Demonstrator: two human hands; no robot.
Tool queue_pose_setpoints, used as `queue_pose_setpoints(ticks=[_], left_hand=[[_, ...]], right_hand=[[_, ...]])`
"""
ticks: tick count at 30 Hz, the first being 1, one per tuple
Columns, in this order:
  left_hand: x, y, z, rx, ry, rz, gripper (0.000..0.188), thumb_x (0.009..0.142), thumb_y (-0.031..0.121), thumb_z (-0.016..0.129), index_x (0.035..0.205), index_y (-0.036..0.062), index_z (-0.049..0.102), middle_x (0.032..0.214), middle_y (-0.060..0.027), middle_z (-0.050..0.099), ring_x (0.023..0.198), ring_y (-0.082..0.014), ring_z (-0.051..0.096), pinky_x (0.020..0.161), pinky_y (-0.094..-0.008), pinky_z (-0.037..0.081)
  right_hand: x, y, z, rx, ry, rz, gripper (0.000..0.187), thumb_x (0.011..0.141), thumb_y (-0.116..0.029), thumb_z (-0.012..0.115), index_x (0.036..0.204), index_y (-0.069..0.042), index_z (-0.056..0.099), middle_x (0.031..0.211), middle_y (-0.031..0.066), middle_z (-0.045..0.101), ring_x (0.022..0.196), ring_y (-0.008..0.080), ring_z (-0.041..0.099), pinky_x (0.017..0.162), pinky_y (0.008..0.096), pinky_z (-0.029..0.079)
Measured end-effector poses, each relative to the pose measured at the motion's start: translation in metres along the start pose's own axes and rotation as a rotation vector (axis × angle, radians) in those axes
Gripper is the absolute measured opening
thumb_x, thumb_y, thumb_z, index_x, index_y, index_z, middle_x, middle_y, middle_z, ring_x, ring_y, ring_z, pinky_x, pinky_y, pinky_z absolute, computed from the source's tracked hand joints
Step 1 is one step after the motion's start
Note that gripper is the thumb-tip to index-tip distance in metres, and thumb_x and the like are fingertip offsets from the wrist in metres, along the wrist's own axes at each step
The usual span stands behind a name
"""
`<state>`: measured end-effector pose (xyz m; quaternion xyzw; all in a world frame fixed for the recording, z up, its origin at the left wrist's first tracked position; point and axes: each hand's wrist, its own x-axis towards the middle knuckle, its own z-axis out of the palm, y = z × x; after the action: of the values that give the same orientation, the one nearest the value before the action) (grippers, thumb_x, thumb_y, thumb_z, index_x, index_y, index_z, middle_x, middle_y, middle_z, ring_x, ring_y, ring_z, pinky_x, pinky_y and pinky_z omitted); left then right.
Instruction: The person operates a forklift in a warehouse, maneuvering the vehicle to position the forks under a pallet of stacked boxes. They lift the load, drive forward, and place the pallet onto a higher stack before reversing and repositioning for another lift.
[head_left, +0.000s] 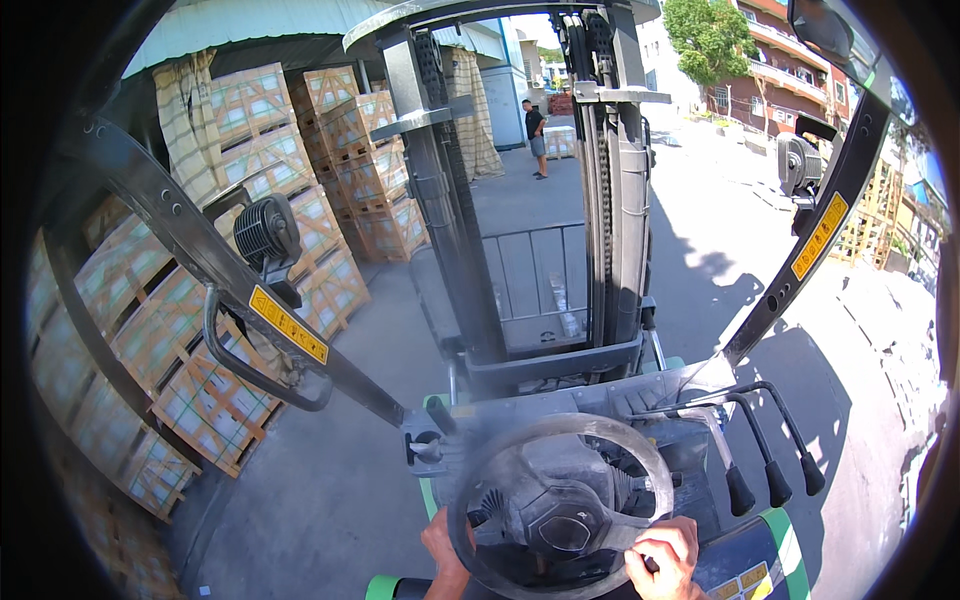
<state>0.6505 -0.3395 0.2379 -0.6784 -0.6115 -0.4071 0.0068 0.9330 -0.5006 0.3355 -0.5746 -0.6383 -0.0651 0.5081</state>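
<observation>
I sit at the controls of a forklift, with its worn grey steering wheel in front of me. My left hand is closed round the lower left of the rim, its fingers partly hidden by the wheel. At the lower right, my right hand is closed on the wheel, and a small dark part, perhaps a knob, shows between its fingers. Three bent levers with black grips stand right of the wheel; the nearest lever is untouched. A short dark lever rises left of the column.
Ahead rises the lift mast, with a barred load backrest beyond it. Stacked wooden crates line the left side. A person in dark clothes stands farther ahead, near a pallet load. Wooden frames stand at the right.
</observation>
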Motion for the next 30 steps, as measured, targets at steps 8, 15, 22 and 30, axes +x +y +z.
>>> queue_pose_setpoints(ticks=[8, 15, 22, 30], left_hand=[[-0.013, 0.03, 0.011, -0.013, 0.068, 0.001, 0.018, 0.084, 0.015, 0.067, 0.07, 0.005, 0.061, 0.061, -0.0142, 0.057, 0.056, -0.0379, 0.062, 0.051, -0.0444, 0.045], [-0.018, 0.056, 0.003, -0.032, -0.115, -0.254, 0.022, 0.088, 0.028, 0.073, 0.095, 0.0078, 0.068, 0.068, -0.0093, 0.065, 0.064, -0.0303, 0.068, 0.055, -0.0422, 0.049], [-0.03, 0.047, -0.008, -0.126, 0.025, -0.173, 0.049, 0.106, 0.044, 0.052, 0.079, 0.0054, 0.066, 0.073, -0.0212, 0.066, 0.069, -0.0468, 0.064, 0.06, -0.0542, 0.047], [-0.044, 0.057, -0.014, -0.129, 0.046, -0.141, 0.029, 0.089, 0.02, 0.067, 0.072, -0.0028, 0.062, 0.064, -0.0237, 0.061, 0.063, -0.0459, 0.065, 0.054, -0.0513, 0.046]], right_hand=[[0.138, 0.024, 0.046, 0.05, 0.183, -0.059, 0.02, 0.079, -0.005, 0.08, 0.094, -0.006, 0.067, 0.099, 0.009, 0.065, 0.094, 0.0289, 0.064, 0.083, 0.0405, 0.05], [0.117, -0.066, 0.108, 0.238, -0.062, -0.253, 0.015, 0.082, -0.011, 0.077, 0.093, -0.009, 0.066, 0.097, 0.0033, 0.061, 0.089, 0.0228, 0.061, 0.085, 0.0382, 0.047], [-0.016, -0.078, 0.057, 0.387, -0.254, -0.329, 0.015, 0.077, -0.009, 0.08, 0.087, -0.01, 0.069, 0.095, 0.004, 0.066, 0.089, 0.0265, 0.066, 0.083, 0.0435, 0.05], [0.001, 0.031, -0.061, -0.026, -0.042, -0.066, 0.023, 0.073, -0.008, 0.082, 0.091, -0.01, 0.068, 0.097, 0.003, 0.064, 0.089, 0.025, 0.064, 0.084, 0.0404, 0.049]])
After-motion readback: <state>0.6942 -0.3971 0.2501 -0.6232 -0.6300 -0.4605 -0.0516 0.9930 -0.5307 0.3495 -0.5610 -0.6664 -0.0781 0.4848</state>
